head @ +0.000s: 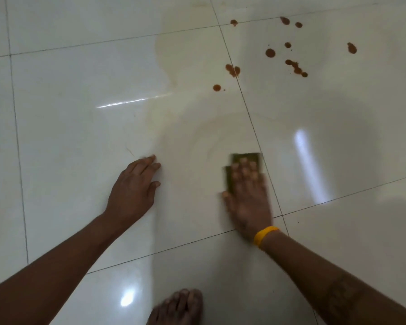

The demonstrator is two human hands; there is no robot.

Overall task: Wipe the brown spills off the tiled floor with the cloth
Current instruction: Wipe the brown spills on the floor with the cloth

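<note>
Currently, R-hand fingers (245, 171) lie straight and spread, pressing flat on the cloth (244, 158); no curl round it, so it is held by downward pressure only. The right hand (246, 198) is motion-blurred. The cloth is a small green-brown pad, lying on the tiled floor (68, 125) just left of a grout line (251, 118), near the person. Yellow band (265, 235) on that wrist.

Left hand (133, 191) rests flat on the tile, fingers straight and relaxed, holding nothing; it looks to be a prop for body wt.

Brown spills (270, 53): approx a dozen drops, upper right, well apart from the cloth, untouched. A pale yellowish film (169, 73) arcs between the cloth and the drops.

Risks, as judged:
- Cloth unclamped; on a wet glossy tile it could slide out from under the palm.
- Cloth looks soiled already; it may smear the drops into more film rather than lift them.
- Far drops need a long reach; the prop hand sits on damp-looking tile and could slip.
- Bare foot (176, 306) near the wiped zone: could track residue.
- Grout may hold stain.
</note>
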